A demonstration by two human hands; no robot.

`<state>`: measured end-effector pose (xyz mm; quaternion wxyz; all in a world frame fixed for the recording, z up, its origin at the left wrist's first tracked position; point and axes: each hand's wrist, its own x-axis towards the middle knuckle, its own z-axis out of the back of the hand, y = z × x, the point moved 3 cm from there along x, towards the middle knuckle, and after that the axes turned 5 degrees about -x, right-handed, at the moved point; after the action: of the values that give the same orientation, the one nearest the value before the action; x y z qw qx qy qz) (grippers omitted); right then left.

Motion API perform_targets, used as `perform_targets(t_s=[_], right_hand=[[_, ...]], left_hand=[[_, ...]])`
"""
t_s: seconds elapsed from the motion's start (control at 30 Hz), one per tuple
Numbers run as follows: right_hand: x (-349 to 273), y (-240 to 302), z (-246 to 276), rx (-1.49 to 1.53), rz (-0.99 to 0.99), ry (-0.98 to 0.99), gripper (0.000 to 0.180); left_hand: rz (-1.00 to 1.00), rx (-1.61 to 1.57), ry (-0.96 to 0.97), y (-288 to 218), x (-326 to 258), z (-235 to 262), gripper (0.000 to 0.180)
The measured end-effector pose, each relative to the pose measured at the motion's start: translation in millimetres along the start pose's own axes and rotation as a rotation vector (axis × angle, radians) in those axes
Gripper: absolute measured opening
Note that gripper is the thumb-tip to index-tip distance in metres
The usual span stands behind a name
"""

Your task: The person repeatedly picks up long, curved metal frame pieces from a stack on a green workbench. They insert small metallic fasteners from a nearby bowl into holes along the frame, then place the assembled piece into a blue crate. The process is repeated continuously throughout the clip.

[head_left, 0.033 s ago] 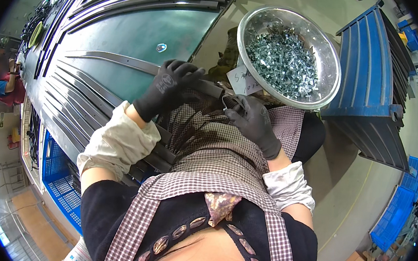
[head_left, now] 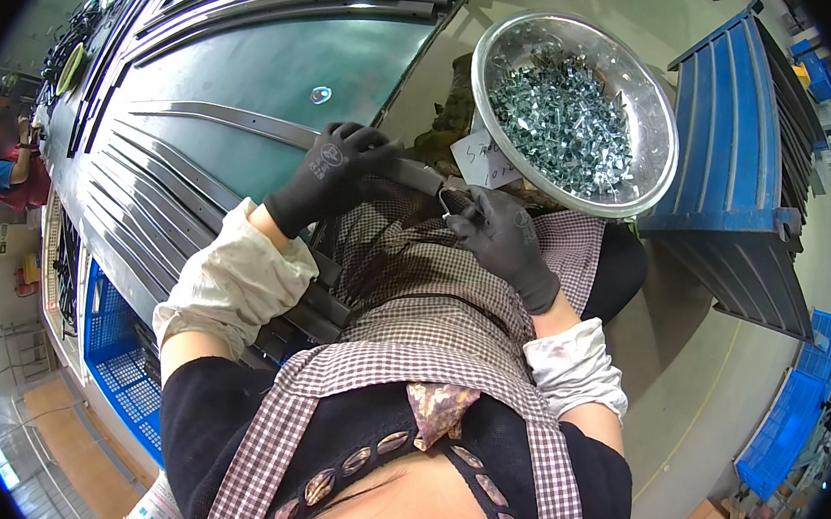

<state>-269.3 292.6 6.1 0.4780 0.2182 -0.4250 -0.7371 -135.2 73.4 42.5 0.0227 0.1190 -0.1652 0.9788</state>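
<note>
A long dark metal strip (head_left: 239, 120) lies across the green table (head_left: 275, 56) and reaches toward my lap. My left hand (head_left: 334, 167), in a black glove, is closed around this strip close to its near end. My right hand (head_left: 503, 238), also in a black glove, pinches a small metal part (head_left: 448, 203) right at the strip's end. Just beyond my right hand stands a round steel bowl (head_left: 500, 53) filled with several small silvery fasteners (head_left: 564, 124). A checked apron covers my lap beneath both hands.
Several more dark strips (head_left: 131, 197) are stacked along the table's left side and far edge. A paper tag (head_left: 480, 156) leans on the bowl. Blue crates (head_left: 737, 140) stand at the right, and a blue basket (head_left: 116, 361) sits low on the left. Another person (head_left: 9, 165) is at the far left.
</note>
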Motion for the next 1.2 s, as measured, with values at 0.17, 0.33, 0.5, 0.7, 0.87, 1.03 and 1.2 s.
perform_targets(t_s=[0.17,0.33,0.5,0.7,0.87,1.03,1.2], right_hand=[[21.6,0.7,-8.5,-0.247,0.35,-0.133,0.035],[39.5,-9.9,-14.4,0.039,0.292,-0.055,0.022],[29.7,-23.4,-12.9,-0.141,0.069,-0.05,0.02],[-13.3,-39.6,12.1,-0.2,0.106,0.016,0.023],[-8.6,-24.7,8.4,-0.334,0.069,0.053,0.025],[-5.6,-27.3,7.0,-0.265,0.047,0.125,0.023],[3.3,-24.7,0.3,-0.369,0.103,0.082,0.021]], left_hand=[[0.009,-0.149,0.017,12.3,-1.0,-12.2,0.046],[0.015,-0.172,-0.003,15.6,-0.2,-12.1,0.041],[0.022,-0.15,-0.046,19.1,-2.2,-15.3,0.046],[0.063,-0.108,-0.079,15.6,-3.7,-13.9,0.043],[0.057,-0.11,-0.067,18.4,-2.7,-13.0,0.041],[0.05,-0.126,-0.06,18.2,-2.3,-11.9,0.041],[0.039,-0.118,-0.063,17.3,-2.0,-12.3,0.038]])
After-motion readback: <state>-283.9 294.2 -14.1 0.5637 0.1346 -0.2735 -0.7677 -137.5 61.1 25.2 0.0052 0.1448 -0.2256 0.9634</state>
